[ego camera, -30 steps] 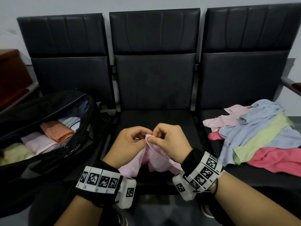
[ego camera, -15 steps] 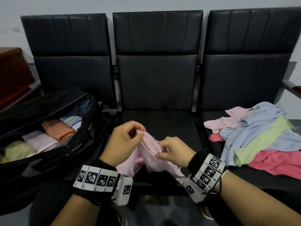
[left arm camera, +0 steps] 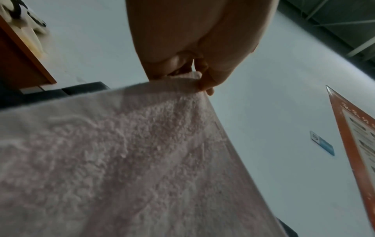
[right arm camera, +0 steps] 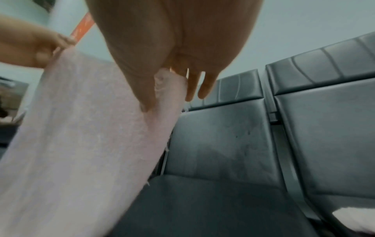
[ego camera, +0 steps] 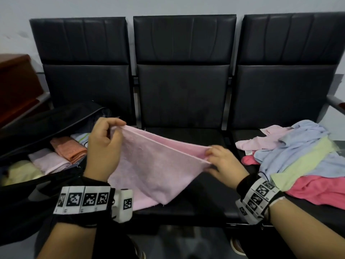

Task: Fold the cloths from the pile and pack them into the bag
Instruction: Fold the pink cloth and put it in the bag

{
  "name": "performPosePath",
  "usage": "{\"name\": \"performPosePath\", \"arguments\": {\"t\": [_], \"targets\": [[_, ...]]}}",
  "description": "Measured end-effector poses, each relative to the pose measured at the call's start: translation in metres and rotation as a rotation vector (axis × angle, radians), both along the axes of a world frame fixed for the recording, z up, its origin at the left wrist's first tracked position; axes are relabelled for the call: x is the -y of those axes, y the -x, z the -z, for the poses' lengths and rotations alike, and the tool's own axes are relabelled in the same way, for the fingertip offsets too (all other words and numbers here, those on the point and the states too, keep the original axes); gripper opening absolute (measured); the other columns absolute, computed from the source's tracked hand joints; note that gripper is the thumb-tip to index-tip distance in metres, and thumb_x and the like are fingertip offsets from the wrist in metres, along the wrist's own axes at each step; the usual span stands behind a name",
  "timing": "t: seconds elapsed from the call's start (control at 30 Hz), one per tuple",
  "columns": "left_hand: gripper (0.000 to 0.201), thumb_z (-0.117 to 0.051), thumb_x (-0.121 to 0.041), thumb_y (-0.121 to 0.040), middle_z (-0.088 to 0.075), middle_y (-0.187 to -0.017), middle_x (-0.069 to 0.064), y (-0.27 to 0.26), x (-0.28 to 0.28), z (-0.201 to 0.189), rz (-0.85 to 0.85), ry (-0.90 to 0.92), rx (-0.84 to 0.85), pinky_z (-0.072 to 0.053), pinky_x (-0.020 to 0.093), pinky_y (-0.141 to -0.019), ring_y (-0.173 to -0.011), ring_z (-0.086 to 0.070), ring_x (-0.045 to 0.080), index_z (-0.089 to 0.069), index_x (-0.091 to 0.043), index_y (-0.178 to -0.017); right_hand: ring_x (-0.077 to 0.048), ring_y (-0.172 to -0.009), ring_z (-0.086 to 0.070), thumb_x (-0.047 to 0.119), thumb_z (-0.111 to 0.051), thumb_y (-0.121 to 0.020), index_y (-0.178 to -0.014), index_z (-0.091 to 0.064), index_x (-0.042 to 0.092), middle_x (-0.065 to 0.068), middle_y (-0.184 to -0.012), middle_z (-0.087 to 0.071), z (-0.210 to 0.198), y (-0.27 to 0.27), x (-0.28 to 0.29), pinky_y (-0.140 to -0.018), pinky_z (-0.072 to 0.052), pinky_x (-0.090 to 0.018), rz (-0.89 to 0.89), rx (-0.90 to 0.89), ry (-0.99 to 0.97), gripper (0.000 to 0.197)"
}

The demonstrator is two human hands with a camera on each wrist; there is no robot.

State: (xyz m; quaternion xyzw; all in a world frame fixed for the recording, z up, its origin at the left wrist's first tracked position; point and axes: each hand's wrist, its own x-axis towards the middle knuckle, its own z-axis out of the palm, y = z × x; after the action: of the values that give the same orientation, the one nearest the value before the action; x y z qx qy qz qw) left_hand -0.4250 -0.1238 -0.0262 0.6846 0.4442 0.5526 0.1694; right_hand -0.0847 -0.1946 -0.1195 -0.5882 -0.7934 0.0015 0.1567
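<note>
A light pink cloth [ego camera: 153, 165] [left arm camera: 142, 160] [right arm camera: 81, 128] hangs stretched between my two hands above the middle seat. My left hand [ego camera: 104, 144] [left arm camera: 194, 77] pinches its upper left corner, raised higher. My right hand [ego camera: 222, 163] [right arm camera: 168, 89] pinches the other top corner, lower and to the right. The cloth's lower part droops to the seat's front. A black bag [ego camera: 37, 193] lies open on the left seat with folded cloths [ego camera: 69, 149] inside. The pile [ego camera: 302, 157] of pink, blue, green and red cloths lies on the right seat.
Three black padded seats [ego camera: 183, 94] stand in a row against a pale wall. A brown wooden cabinet [ego camera: 16, 86] is at the far left. An armrest [ego camera: 336, 103] sticks out at the far right. My shoes show below the seat edge.
My hands, close together a second ago on the bunched pink cloth, have pulled apart. The left rose and went left, the right slid right, and the cloth is now spread flat between them.
</note>
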Motion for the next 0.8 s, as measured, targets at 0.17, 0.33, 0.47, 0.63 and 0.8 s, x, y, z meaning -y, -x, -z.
{"name": "performPosePath", "arguments": {"t": [0.17,0.33,0.47,0.63,0.8], "targets": [[0.024,-0.051,-0.004,-0.094,-0.062,-0.109,0.001,0.018,-0.013,-0.007,-0.103,-0.005,-0.012,-0.048,0.031,-0.094,-0.102,-0.058,0.013,-0.065,-0.016,-0.109,-0.016,-0.084,-0.055,0.007,-0.075,-0.082,-0.08,-0.067,0.016,0.004,-0.082,-0.061,-0.045,-0.006,-0.002,-0.074,-0.049,-0.033,0.055,-0.311,-0.309,0.012],[0.023,-0.051,-0.006,-0.096,-0.063,-0.111,0.006,0.021,-0.015,-0.012,-0.161,-0.016,-0.016,-0.046,0.028,-0.094,-0.101,-0.056,0.008,-0.067,-0.012,-0.112,-0.011,-0.077,-0.061,0.018,-0.07,-0.09,-0.087,-0.069,0.026,0.013,-0.08,-0.062,-0.08,-0.004,-0.003,-0.07,-0.046,-0.016,0.081,-0.613,-0.326,0.009],[0.022,-0.052,-0.007,-0.096,-0.063,-0.111,0.003,0.02,-0.014,-0.014,-0.175,-0.009,0.002,-0.047,0.031,-0.095,-0.103,-0.056,0.007,-0.067,-0.014,-0.11,-0.006,-0.081,-0.06,0.012,-0.07,-0.089,-0.087,-0.069,0.024,0.015,-0.083,-0.062,-0.089,0.001,0.0,-0.073,-0.042,-0.009,0.096,-0.647,-0.407,0.012],[0.022,-0.051,-0.009,-0.097,-0.063,-0.111,0.001,0.018,-0.012,-0.016,-0.169,-0.012,-0.002,-0.046,0.026,-0.094,-0.102,-0.056,0.006,-0.067,-0.018,-0.109,0.0,-0.088,-0.053,0.007,-0.072,-0.086,-0.085,-0.07,0.014,0.003,-0.094,-0.055,-0.091,0.002,0.003,-0.075,-0.04,-0.007,0.185,-0.662,-0.494,0.007],[0.021,-0.052,-0.009,-0.098,-0.063,-0.111,0.001,0.019,-0.012,-0.015,-0.167,-0.027,-0.018,-0.045,0.021,-0.093,-0.101,-0.056,0.005,-0.067,-0.017,-0.109,-0.002,-0.091,-0.062,0.009,-0.07,-0.088,-0.085,-0.068,0.024,0.011,-0.096,-0.068,-0.093,0.0,0.01,-0.079,-0.045,-0.01,0.173,-0.713,-0.404,0.015]]}}
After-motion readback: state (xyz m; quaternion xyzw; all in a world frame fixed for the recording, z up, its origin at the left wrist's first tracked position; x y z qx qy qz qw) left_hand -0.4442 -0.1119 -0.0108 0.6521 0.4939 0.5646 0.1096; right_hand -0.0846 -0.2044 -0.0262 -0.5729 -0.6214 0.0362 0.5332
